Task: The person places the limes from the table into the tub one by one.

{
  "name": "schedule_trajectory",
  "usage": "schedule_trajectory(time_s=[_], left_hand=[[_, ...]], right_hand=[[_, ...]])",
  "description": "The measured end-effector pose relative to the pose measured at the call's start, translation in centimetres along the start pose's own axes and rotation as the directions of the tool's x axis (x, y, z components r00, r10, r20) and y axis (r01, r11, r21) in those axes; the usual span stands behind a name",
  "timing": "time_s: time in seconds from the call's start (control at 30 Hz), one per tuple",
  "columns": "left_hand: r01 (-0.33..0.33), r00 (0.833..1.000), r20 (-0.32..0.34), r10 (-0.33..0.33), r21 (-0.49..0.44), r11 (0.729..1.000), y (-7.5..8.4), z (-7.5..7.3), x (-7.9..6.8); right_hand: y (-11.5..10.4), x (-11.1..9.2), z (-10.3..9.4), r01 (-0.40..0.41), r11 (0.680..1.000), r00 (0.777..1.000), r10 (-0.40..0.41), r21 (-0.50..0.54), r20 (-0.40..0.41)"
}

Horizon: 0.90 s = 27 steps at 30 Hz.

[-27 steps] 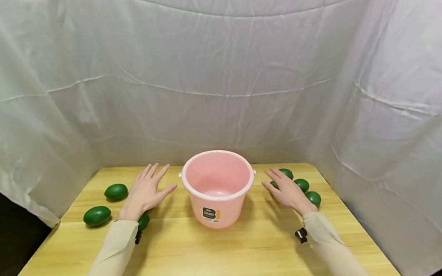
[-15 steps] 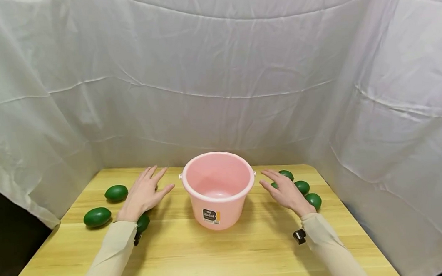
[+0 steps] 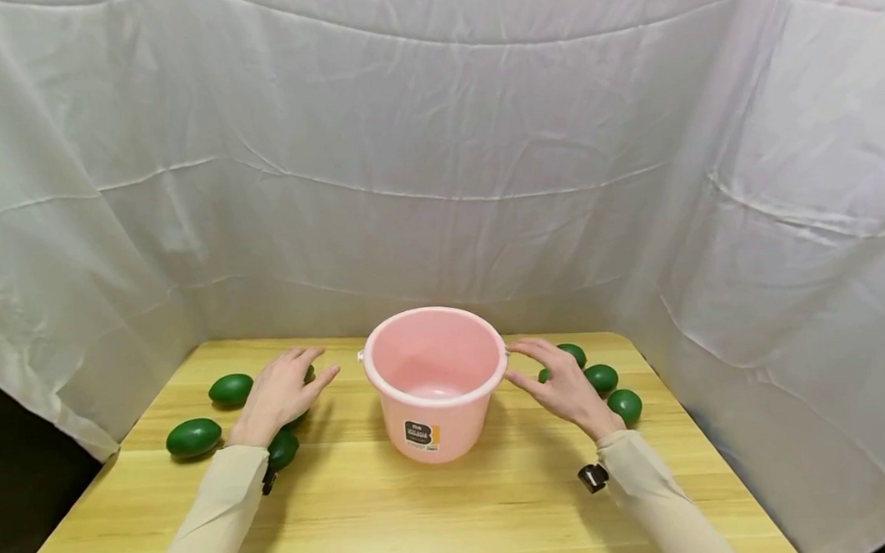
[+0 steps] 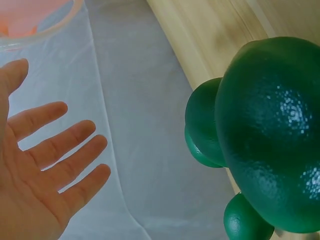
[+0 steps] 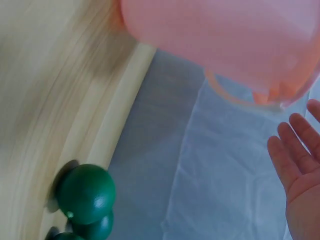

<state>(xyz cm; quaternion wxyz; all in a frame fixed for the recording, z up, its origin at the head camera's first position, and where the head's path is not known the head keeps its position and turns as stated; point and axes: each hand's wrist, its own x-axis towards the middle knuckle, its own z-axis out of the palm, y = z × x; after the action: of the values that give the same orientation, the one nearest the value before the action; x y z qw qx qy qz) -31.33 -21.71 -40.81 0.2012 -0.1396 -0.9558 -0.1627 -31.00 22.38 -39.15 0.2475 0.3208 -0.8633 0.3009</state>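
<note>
A pink bucket (image 3: 461,426) with a label on its front stands upright at the middle of the table. My right hand (image 3: 564,391), fingers reaching inward, has its fingertips right at the bucket's right rim, by the handle pivot. On the other side my left hand (image 3: 274,398) hovers apart from the bucket, thumb out and fingers spread, holding nothing. Below and beside it lie several smooth, dark green, egg-shaped fruits like avocados, some partly hidden; one green fruit (image 4: 272,135) looms large in the left wrist view. The bucket's handle (image 5: 235,99) hangs at its far side in the right wrist view.
More green fruits (image 3: 601,377) lie to the right, behind my right hand. Two others, including one green fruit (image 3: 193,437), sit at the left side of the wooden table (image 3: 440,519). A pale grey cloth (image 3: 437,168) walls off the back and sides.
My right hand has moved left until its fingertips are at the bucket's rim. The left hand has drawn slightly left, away from the bucket, uncovering more of the green fruits beneath.
</note>
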Motion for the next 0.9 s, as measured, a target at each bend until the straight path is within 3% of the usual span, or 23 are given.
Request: schedule_trajectory(time_s=[0.1, 0.53, 0.9], left_hand=[[0.003, 1.000, -0.002, -0.003, -0.019, 1.000, -0.1, 0.0, -0.1], [-0.019, 1.000, -0.021, 0.016, -0.123, 0.992, -0.7, -0.1, -0.5], [0.001, 1.000, 0.030, 0.004, -0.165, 0.986, -1.7, -0.4, -1.5]], right_hand=[[-0.6, 0.3, 0.3, 0.064, 0.998, 0.998, -0.064, 0.013, -0.002], [-1.8, 0.6, 1.1, 0.209, 0.977, 0.978, -0.208, 0.049, -0.011], [-1.9, 0.6, 1.3, 0.267, 0.959, 0.963, -0.264, 0.098, -0.044]])
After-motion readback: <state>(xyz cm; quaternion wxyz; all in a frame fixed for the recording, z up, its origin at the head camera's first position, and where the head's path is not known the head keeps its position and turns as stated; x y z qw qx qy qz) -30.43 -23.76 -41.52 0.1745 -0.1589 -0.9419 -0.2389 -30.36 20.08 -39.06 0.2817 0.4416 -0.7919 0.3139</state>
